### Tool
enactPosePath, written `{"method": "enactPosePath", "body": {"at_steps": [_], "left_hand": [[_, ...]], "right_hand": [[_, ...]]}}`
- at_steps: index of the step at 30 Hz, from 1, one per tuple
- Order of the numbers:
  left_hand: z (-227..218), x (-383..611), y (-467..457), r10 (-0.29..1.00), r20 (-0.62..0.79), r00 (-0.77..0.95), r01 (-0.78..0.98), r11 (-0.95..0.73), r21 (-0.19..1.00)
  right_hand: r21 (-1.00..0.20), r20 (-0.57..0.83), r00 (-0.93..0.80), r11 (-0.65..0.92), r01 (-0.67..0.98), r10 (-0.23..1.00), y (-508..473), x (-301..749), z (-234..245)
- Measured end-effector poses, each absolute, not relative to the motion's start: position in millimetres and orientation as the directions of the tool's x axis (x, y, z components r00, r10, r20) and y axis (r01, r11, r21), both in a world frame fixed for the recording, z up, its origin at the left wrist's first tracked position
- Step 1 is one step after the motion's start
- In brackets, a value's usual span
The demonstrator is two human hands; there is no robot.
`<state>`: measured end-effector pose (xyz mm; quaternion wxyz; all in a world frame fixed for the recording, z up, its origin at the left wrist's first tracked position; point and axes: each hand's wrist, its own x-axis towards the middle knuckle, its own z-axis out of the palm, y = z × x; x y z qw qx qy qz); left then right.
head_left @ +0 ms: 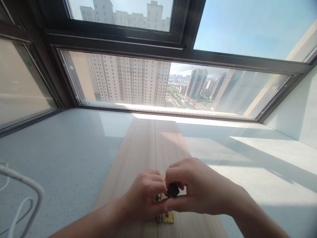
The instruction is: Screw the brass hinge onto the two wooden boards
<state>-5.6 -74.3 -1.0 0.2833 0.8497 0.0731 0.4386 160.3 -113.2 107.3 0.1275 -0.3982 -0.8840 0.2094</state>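
Observation:
Two pale wooden boards [141, 145] lie side by side, a thin seam running between them. Across that seam sits a brass-coloured hinge [168, 218], largely covered by my hands. My right hand [195, 188] is closed around the black handle of a screwdriver [173, 190], seen nearly end-on above the hinge; its shaft and tip are hidden. Beside it, my left hand [146, 195] has its fingers drawn together over the hinge, close to the screwdriver. What those left fingers pinch is hidden.
The boards rest on a speckled white sill [74, 158]. A dark window frame [119, 46] rises behind, with tall buildings outside. White cables [27, 185] loop at the left edge. Sunlight and shadow stripe the sill on the right.

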Motion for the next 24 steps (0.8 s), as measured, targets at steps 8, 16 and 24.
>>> {"method": "enactPosePath", "body": {"at_steps": [8,16,24], "left_hand": [[2.5,-7.3,-75.5,0.357,0.704,0.614,-0.174,-0.809,0.561],[0.8,-6.5,-74.9,0.37,0.735,0.568,-0.177,-0.817,0.549],[-1.0,-8.4,-73.7,0.386,0.68,0.623,-0.11,-0.817,0.565]], "right_hand": [[-0.547,0.089,-0.711,0.631,0.55,0.697,-114.0,161.8,109.4],[-0.484,0.08,-0.655,0.604,0.634,0.751,-113.3,160.2,109.1],[-0.454,0.065,-0.649,0.601,0.657,0.758,-113.4,160.2,110.2]]}}
